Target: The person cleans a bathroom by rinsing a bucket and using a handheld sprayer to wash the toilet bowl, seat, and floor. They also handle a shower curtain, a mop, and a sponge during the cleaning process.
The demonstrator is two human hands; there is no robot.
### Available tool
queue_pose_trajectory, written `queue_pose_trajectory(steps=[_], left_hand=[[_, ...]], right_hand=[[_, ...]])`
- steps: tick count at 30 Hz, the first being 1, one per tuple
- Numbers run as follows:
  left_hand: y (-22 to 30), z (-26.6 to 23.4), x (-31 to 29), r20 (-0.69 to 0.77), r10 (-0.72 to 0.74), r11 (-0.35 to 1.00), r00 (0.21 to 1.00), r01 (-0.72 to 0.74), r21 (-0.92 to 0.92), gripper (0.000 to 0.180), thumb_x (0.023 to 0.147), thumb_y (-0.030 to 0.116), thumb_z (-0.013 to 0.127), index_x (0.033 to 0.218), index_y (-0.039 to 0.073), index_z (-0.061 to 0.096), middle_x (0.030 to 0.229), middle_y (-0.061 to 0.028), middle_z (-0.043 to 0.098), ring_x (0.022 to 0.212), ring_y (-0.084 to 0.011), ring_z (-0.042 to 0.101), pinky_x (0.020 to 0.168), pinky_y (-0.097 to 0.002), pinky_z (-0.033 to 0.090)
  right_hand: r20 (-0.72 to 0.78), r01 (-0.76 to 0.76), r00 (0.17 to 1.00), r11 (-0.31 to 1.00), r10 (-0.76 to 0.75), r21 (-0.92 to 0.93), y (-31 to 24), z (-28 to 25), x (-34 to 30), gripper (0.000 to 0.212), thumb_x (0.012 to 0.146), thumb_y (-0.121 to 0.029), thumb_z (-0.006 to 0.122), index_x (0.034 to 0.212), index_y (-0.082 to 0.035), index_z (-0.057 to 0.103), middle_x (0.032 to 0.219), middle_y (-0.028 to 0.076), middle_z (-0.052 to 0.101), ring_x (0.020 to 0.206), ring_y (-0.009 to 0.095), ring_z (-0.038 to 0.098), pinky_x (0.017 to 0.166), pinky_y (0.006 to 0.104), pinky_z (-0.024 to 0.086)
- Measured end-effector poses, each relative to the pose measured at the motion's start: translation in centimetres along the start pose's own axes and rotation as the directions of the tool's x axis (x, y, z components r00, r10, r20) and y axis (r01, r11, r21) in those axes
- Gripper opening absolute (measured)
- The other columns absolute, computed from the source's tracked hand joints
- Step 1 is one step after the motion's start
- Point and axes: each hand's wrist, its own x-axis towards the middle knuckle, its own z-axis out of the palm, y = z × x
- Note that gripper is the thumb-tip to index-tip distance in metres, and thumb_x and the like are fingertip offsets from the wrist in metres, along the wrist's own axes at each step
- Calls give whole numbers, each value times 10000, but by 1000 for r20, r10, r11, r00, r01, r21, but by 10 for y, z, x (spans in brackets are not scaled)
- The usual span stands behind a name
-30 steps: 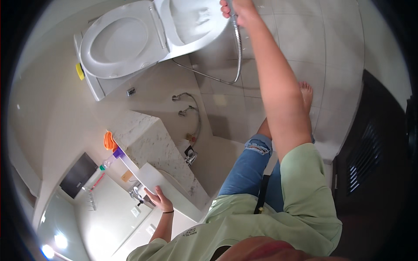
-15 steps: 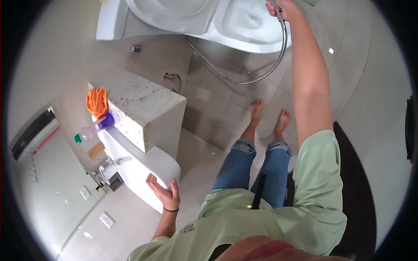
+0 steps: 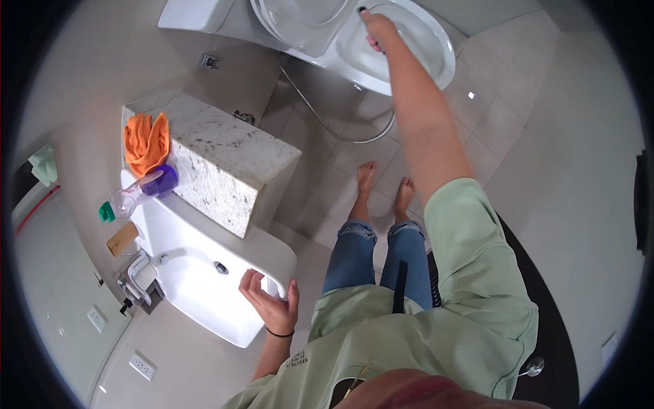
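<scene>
My right hand [image 3: 383,34] reaches over the bowl of a white toilet [image 3: 446,65], its fingers closed around a hand sprayer [image 3: 362,9]. Only the sprayer's dark tip shows; the fingers and arm hide the rest. A metal hose [image 3: 327,126] loops below the bowl and passes out of sight behind my right forearm. At the near rim of a white washbasin [image 3: 238,235] is my left hand [image 3: 276,310], thumb and fingers apart with nothing held. Whether it touches the rim, I cannot tell.
A speckled stone ledge [image 3: 221,146] stands between basin and toilet. On it lie an orange cloth [image 3: 146,143] and, beside that, a purple-and-clear bottle [image 3: 143,191] with a green cap. A faucet [image 3: 139,276], a mirror [image 3: 61,273] and a wall outlet [image 3: 142,366] are on the left.
My right hand has moved left, from the bowl's front end to over its inside, with the sprayer. The view has shifted, showing more of the basin. My left hand remains by the rim.
</scene>
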Motion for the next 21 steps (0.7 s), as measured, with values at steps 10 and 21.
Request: queue_pose_trajectory(steps=[10, 21], left_hand=[[2, -8, 7, 47, 1, 992, 999, 5, -123, 559, 771, 112, 728, 1194, -43, 396, 1182, -255, 413, 1115, -392, 402, 941, -483, 330], [0, -14, 10, 49, 17, 975, 999, -5, -223, 601, 757, 127, 751, 1213, -61, 408, 1178, -271, 442, 1106, -415, 409, 919, -506, 338]], right_hand=[[-234, 38, 959, 888, -162, -458, 23, 58, -50, 537, 946, -511, 440, 1045, -16, 626, 1000, 186, 680, 1030, 349, 635, 811, 449, 521], [-271, 78, 931, 861, -243, -502, 39, 70, -96, 472, 912, -472, 503, 1023, -22, 588, 940, 182, 697, 912, 367, 676, 778, 442, 531]])
